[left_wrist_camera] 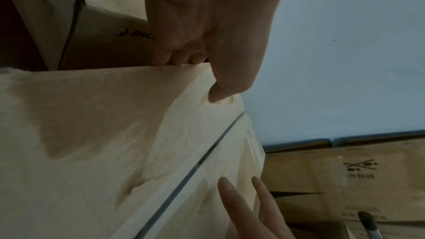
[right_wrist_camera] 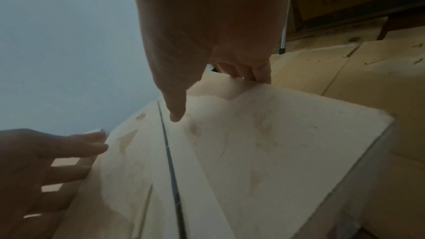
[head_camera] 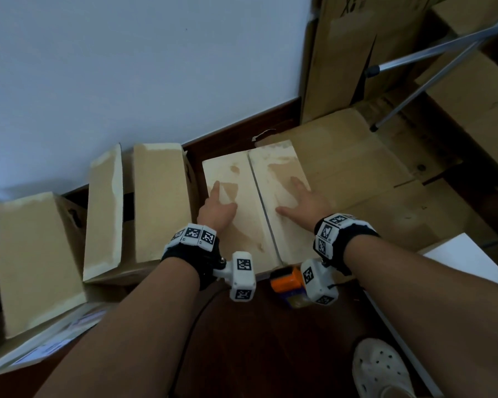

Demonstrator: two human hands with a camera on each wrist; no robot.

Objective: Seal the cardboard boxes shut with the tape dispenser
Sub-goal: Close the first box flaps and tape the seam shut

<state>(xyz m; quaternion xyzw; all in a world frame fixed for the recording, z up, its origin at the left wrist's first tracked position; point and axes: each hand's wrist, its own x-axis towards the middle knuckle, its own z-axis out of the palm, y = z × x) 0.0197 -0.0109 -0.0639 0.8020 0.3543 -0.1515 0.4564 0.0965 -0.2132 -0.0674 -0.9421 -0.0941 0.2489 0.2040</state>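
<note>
Centre box (head_camera: 242, 208): pale cream flaps w/ tan-brown blotches, thin dark seam down the middle. Boxes at left (head_camera: 35, 254): tan cardboard w/ whitish torn edges. Tape dispenser (head_camera: 286, 278): orange body, black top, partly hidden. Wrist bands (head_camera: 194, 239): black w/ white blocks carrying black-and-white square codes. Floor (head_camera: 270, 340): dark reddish-brown wood. Wall (head_camera: 127, 67): plain pale blue-grey. Shoe (head_camera: 377, 369): white w/ small dark holes. Box behind (left_wrist_camera: 358, 168): brown w/ black printed marks. Metal pole (head_camera: 443, 47): silver, black tip.
</note>
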